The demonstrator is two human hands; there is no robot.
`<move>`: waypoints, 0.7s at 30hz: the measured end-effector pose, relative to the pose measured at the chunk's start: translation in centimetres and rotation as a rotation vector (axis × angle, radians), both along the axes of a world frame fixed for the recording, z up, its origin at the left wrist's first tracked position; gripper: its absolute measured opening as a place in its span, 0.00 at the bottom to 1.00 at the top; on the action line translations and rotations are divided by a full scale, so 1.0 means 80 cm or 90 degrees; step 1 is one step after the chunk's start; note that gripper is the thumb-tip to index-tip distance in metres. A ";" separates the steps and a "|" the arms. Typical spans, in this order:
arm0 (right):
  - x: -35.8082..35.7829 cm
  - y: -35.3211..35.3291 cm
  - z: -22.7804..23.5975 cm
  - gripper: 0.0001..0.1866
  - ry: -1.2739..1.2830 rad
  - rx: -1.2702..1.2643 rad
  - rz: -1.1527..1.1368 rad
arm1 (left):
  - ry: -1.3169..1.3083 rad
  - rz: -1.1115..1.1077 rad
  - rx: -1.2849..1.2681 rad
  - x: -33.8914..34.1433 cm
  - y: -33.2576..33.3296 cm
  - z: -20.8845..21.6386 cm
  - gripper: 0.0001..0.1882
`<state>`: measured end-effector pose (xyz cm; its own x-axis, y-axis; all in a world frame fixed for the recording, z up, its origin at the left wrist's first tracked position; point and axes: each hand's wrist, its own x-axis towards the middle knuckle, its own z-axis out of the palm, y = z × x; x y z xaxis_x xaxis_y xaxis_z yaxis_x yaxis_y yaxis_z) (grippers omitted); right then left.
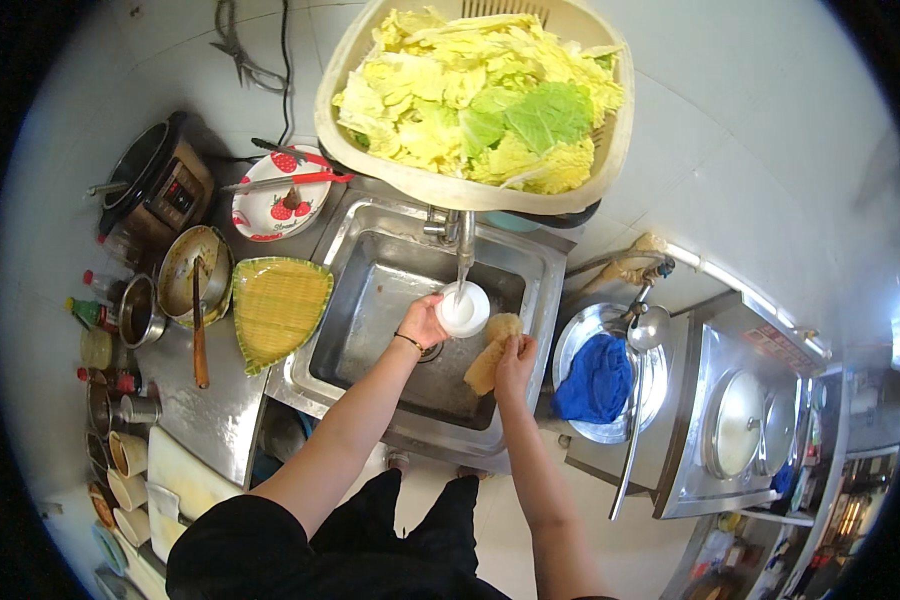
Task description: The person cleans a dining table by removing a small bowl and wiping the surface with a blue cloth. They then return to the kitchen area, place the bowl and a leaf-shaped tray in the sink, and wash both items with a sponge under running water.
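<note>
Over the steel sink (380,425), my left hand (425,322) is closed on the rim of a small white bowl (462,318). The bowl sits right under the faucet (466,240), and a stream of water seems to run into it. My right hand (516,365) grips a tan, rough-looking scrubbing sponge (490,362), just right of the bowl and apart from it. Part of the sponge is hidden behind my fingers. A drain shows in the sink bottom below the bowl.
A large cream basket of cabbage leaves (325,110) stands behind the sink. On the left are a woven tray (280,305), a pan (185,285), a strawberry-patterned plate (255,215) and a cooker (175,190). A ladle (633,430) and blue cloth (595,380) lie over a metal basin at right.
</note>
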<state>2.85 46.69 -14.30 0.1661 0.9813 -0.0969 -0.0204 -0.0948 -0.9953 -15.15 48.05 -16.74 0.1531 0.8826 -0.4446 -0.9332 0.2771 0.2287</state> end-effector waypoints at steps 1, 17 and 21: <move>-0.002 0.010 -0.005 0.10 0.039 0.008 0.015 | 0.011 0.000 -0.005 0.001 -0.001 0.005 0.15; -0.046 0.028 0.039 0.11 -0.022 0.088 0.121 | -0.155 0.042 0.132 0.016 0.001 0.058 0.32; -0.044 0.031 0.042 0.17 -0.124 -0.045 0.072 | -0.132 0.077 0.155 0.015 -0.003 0.050 0.31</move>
